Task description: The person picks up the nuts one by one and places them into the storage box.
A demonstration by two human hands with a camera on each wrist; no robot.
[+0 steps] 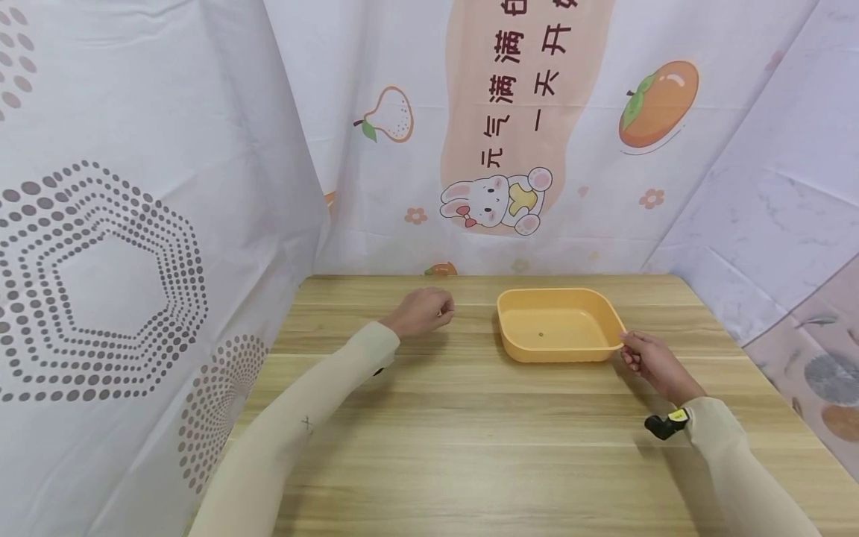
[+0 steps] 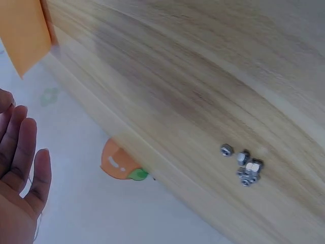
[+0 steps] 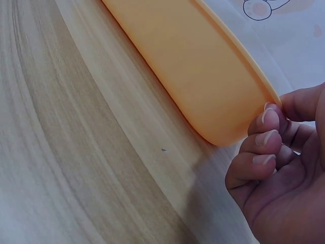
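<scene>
The tray holds one speck, too small to identify; right hand pinches the tray's edge; left hand curled, I cannot tell around what; nuts lie loose.

The left wrist view's edge cuts off the left hand and yellow tray.

Both arms reach forward, left grip with bent fingers, right grip pinching.
</scene>
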